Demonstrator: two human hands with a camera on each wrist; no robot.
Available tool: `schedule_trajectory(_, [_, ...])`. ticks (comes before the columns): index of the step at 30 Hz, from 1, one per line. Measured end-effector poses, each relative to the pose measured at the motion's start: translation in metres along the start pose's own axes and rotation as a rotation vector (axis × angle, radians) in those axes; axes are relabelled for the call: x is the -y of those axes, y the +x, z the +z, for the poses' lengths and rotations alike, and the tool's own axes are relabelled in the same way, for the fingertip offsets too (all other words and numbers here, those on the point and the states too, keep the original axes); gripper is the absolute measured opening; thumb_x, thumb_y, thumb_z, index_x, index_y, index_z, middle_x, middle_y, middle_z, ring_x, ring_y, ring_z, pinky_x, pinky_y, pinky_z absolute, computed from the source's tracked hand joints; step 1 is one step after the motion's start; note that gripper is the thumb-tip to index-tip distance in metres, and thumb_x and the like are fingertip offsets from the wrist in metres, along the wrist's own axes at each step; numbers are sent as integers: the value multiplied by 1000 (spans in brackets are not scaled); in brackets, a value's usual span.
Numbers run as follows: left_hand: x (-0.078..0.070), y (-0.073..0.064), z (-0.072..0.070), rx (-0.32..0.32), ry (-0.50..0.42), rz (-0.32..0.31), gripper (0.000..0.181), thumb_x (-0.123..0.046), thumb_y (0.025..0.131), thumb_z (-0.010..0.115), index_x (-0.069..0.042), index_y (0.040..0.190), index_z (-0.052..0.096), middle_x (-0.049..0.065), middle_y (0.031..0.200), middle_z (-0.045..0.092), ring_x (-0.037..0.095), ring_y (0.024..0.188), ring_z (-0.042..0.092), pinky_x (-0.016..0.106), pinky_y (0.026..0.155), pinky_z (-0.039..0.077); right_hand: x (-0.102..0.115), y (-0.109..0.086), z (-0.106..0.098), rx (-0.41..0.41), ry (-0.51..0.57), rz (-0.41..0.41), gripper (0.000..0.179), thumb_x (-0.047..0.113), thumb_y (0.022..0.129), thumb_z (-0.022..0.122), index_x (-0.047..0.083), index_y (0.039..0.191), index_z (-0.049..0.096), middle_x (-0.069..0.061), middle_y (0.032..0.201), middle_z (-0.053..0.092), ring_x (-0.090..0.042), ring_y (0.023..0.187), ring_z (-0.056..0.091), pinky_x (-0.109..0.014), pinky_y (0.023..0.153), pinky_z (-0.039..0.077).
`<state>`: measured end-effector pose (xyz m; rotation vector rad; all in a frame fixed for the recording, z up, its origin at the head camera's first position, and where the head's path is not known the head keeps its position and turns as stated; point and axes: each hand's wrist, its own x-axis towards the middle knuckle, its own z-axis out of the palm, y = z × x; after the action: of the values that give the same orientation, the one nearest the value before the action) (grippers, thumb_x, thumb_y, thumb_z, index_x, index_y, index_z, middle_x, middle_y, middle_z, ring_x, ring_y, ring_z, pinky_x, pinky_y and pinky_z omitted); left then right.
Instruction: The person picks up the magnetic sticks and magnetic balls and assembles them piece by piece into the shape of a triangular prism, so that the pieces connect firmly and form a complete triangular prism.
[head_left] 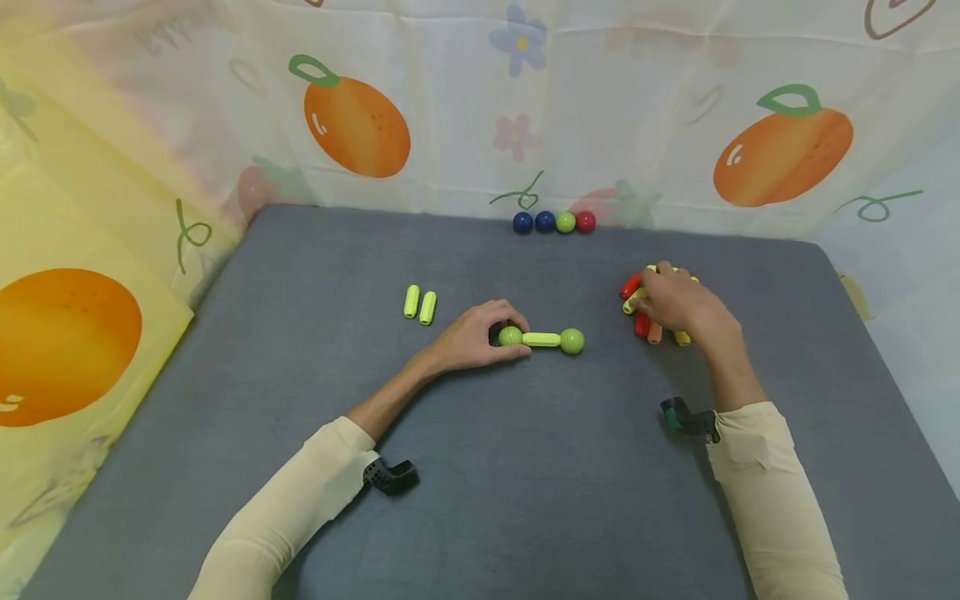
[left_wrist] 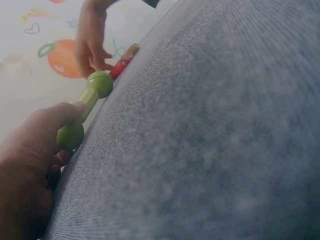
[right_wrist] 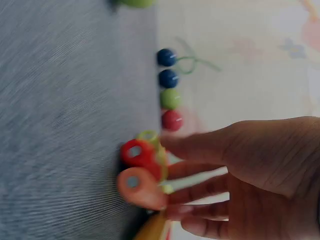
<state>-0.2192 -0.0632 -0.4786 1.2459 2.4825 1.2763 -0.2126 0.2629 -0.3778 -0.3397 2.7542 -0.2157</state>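
Two green balls (head_left: 572,341) joined by a yellow-green rod (head_left: 541,339) form a dumbbell-shaped piece low over the table. My left hand (head_left: 480,335) holds its left end, thumb and fingers curled round the near ball (left_wrist: 70,135). The thumb reaches along toward the rod in the left wrist view. At the right, my right hand (head_left: 678,298) reaches down into a pile of short red, orange and yellow rods, fingers spread. In the right wrist view, its thumb and fingertips touch the pile beside a red rod (right_wrist: 140,152) and an orange rod (right_wrist: 142,187) with metal ends. The hand hides part of the pile.
Two loose yellow-green rods (head_left: 412,302) lie left of my left hand. Along the table's back edge sits a row of balls: two blue (head_left: 522,222), one green (head_left: 566,222), one red (head_left: 585,222). A patterned curtain (head_left: 450,92) hangs behind the grey table (head_left: 525,500).
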Motion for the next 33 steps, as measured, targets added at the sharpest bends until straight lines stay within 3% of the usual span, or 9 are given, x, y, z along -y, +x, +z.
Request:
schedule_trajectory(5, [-1,-1,-1,1,1,-2,23,-27,94,80,-18,113,73,0,110,68,12,97,56,32,91,46,-4,8,8,-1,-54,112,46,38,106,61,-6,94,69,-40,126,45,-56,115,45,-64,96,47])
schedule_trajectory(8, [-1,-1,-1,6,2,-3,23,-27,94,80,-18,114,73,0,109,68,12,96,56,32,90,46,-5,9,9,-10,-56,128,48,40,104,63,-7,94,70,-40,126,44,-53,112,42,-63,95,47])
schedule_trajectory(10, [-1,-1,-1,9,3,-3,23,-27,94,80,-18,114,73,0,109,68,13,96,56,32,90,46,-6,8,9,-21,-38,121,49,39,103,66,-10,102,66,-41,128,42,-54,114,41,-64,96,45])
schedule_trajectory(14, [0,0,-1,10,-1,3,23,-26,94,80,-18,114,73,0,108,68,13,95,55,32,89,45,-7,7,8,-74,69,41,52,30,99,73,-10,123,49,-36,126,46,-51,114,42,-63,96,42])
schedule_trajectory(21, [0,0,-1,4,14,17,23,-27,94,79,-18,114,73,0,108,68,13,95,55,32,88,45,-6,6,3,-127,230,-91,27,14,100,68,-3,110,50,-21,99,58,-33,87,58,-46,78,45])
schedule_trajectory(24, [0,0,-1,-1,15,21,23,-27,94,80,-18,114,73,1,107,69,13,95,56,33,88,45,0,7,3,-167,291,-129,21,9,98,66,-2,108,51,-19,98,60,-30,85,60,-44,78,46])
schedule_trajectory(28, [0,0,-1,-3,15,20,22,-27,94,80,-18,113,74,1,108,69,13,95,56,33,89,45,14,10,7,-201,385,-191,27,9,100,67,-6,121,57,-22,104,65,-30,91,62,-41,81,49])
schedule_trajectory(33, [-1,1,-1,-3,23,11,23,-28,94,80,-18,113,74,1,107,69,14,96,57,33,89,46,31,18,18,-167,510,-187,38,13,102,68,-6,130,52,-18,92,66,-23,76,57,-31,71,46])
